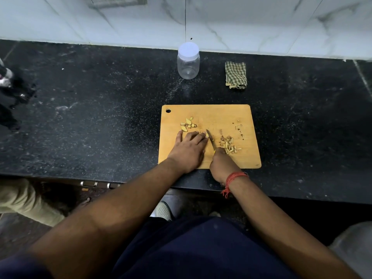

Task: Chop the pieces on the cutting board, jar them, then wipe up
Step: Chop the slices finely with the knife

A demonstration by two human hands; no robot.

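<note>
A wooden cutting board [227, 115] lies on the black counter. Uncut pale slices [187, 124] sit in a small heap at its upper left. A pile of chopped strips [229, 145] lies right of centre. My left hand [189, 150] presses down on a piece at mid-board, fingertips beside the blade. My right hand [221, 164] grips the handle of a small knife [210, 138], whose blade points away from me, right against my left fingertips. A clear plastic jar [188, 61] with a white lid stands behind the board. A folded checked cloth [236, 75] lies to the jar's right.
The black speckled counter [100, 117] runs to a white marble wall behind. Dark blurred objects [12, 87] stand at the far left edge. Another person's leg [26, 200] shows below the counter's front edge at left.
</note>
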